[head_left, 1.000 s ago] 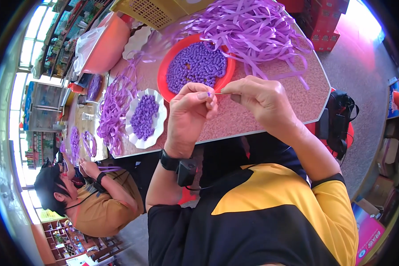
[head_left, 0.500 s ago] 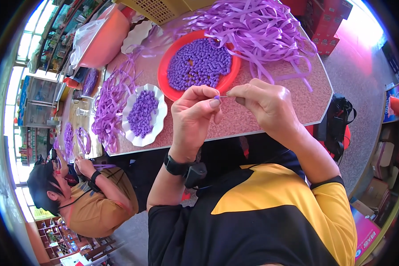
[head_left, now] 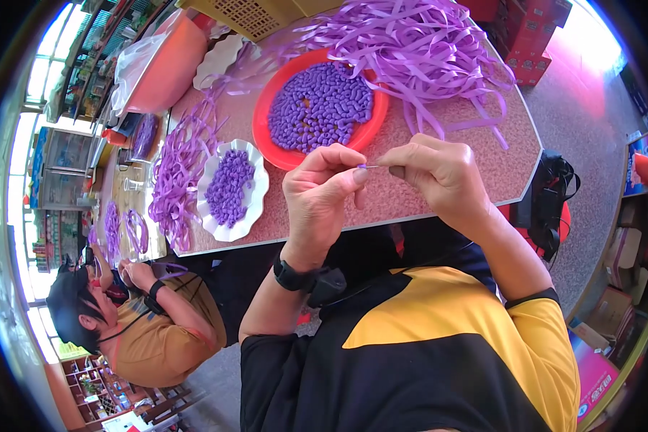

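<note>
Over the table's near edge, my left hand (head_left: pixel 313 194) pinches a small purple bead (head_left: pixel 362 166) between thumb and forefinger. My right hand (head_left: pixel 446 176), also closed in a pinch, holds a thin needle-like rod (head_left: pixel 375 168) whose tip meets the bead. Whether the tip has passed through the bead is too small to tell. Just beyond my hands lies a round red tray (head_left: pixel 263 137) full of purple beads (head_left: pixel 317 104). To the left sits a white scalloped dish (head_left: pixel 255 205) with more loose purple beads (head_left: pixel 228 189).
Lilac ribbons (head_left: pixel 417 50) are heaped at the far right, with another pile (head_left: pixel 183 165) on the left. A pink basin (head_left: pixel 169 68) and a yellow basket (head_left: pixel 248 18) stand behind. At left, a co-worker (head_left: pixel 158 324) sits with raised hands. A black bag (head_left: pixel 551 194) is right of the table.
Both hands have come slightly nearer to me and a little to the right, still together at the bead. The pinch of each hand is kept.
</note>
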The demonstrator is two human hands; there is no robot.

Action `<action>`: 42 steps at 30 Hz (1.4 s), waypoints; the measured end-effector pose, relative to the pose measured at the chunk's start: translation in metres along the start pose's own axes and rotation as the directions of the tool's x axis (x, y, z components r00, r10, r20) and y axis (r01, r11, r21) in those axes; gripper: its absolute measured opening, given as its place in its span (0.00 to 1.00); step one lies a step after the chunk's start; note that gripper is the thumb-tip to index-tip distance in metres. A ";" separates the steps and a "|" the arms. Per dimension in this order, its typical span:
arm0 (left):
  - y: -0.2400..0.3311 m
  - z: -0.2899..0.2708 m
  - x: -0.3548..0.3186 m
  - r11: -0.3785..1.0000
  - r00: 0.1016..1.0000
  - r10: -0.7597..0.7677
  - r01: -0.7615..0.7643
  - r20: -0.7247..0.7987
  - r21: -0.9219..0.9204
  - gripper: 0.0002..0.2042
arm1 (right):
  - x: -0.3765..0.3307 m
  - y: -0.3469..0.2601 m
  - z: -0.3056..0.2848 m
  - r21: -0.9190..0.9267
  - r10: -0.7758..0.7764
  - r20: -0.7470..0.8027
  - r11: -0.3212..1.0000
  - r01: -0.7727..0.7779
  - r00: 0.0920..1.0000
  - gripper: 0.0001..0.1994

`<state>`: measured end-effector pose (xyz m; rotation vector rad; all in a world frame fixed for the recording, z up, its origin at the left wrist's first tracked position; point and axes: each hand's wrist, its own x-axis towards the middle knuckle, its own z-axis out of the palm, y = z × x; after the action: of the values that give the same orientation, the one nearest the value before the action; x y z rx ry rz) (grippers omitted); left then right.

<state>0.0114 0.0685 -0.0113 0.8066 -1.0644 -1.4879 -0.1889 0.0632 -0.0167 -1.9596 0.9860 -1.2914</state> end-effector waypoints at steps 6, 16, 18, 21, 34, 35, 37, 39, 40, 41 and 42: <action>-0.007 0.010 -0.003 0.997 0.996 -0.070 0.068 -0.046 -0.044 0.06 | -0.003 -0.003 0.001 0.163 0.098 -0.036 0.982 -0.091 0.995 0.06; -0.014 0.016 -0.003 0.987 0.993 -0.087 0.074 -0.085 -0.140 0.06 | -0.013 -0.003 0.006 0.294 0.249 -0.065 0.930 -0.220 0.966 0.08; -0.017 0.020 -0.004 0.988 0.992 -0.076 0.061 -0.099 -0.139 0.06 | -0.015 -0.002 0.006 0.278 0.245 -0.076 0.936 -0.215 0.967 0.08; -0.018 0.023 -0.005 0.990 0.996 -0.028 0.015 -0.088 -0.143 0.06 | -0.018 -0.001 0.006 0.267 0.233 -0.080 0.942 -0.204 0.969 0.08; -0.014 0.029 -0.012 0.992 0.991 0.127 -0.126 -0.046 0.015 0.07 | -0.023 0.004 0.003 0.270 0.112 -0.097 0.959 -0.082 0.989 0.06; -0.014 0.027 -0.012 0.992 0.991 0.128 -0.128 -0.047 0.015 0.07 | -0.023 0.005 0.003 0.264 0.104 -0.098 0.962 -0.075 0.990 0.06; -0.017 0.023 -0.013 0.987 0.988 0.152 -0.151 -0.015 0.049 0.08 | -0.022 0.001 0.001 0.285 0.130 -0.078 0.953 -0.103 0.988 0.07; -0.014 0.025 -0.014 0.985 0.986 0.167 -0.166 -0.015 0.050 0.09 | -0.022 0.000 0.001 0.305 0.158 -0.058 0.943 -0.133 0.986 0.07; -0.013 0.027 -0.015 0.983 0.984 0.180 -0.179 -0.013 0.051 0.09 | -0.022 0.001 0.002 0.355 0.185 -0.050 0.922 -0.155 0.981 0.07; -0.012 0.029 -0.015 0.982 0.983 0.181 -0.180 -0.016 0.050 0.09 | -0.023 0.001 0.003 0.404 0.211 -0.041 0.898 -0.177 0.977 0.07; -0.012 0.031 -0.016 0.976 0.978 0.207 -0.206 -0.018 0.065 0.11 | -0.023 0.002 0.003 0.403 0.210 -0.038 0.898 -0.177 0.977 0.07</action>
<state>-0.0184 0.0901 -0.0119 0.7323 -1.1458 -1.2716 -0.1929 0.0813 -0.0312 -1.4721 0.8501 -1.3428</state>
